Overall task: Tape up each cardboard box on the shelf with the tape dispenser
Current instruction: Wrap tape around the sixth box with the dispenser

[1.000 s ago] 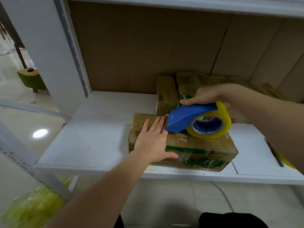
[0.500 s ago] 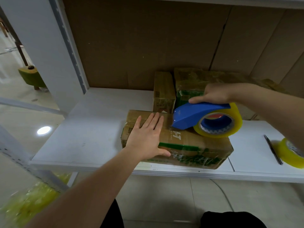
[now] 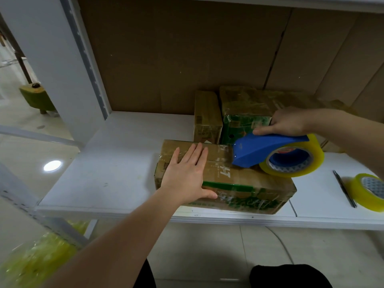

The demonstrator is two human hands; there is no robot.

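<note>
Taping a cardboard box (image 3: 239, 179) lying lengthwise along the shelf (image 3: 116, 163).
Left hand (image 3: 187, 173) flat on it; right hand (image 3: 288, 123) apparently gripping the blue tape dispenser (image 3: 266, 150), nose leftward.

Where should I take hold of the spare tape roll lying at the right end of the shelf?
Pinch the spare tape roll across its yellow band, one finger inside the open core, coming from above and the front. It lies tilted with the core facing up; the pen lies close on its left, so avoid that side.
</note>
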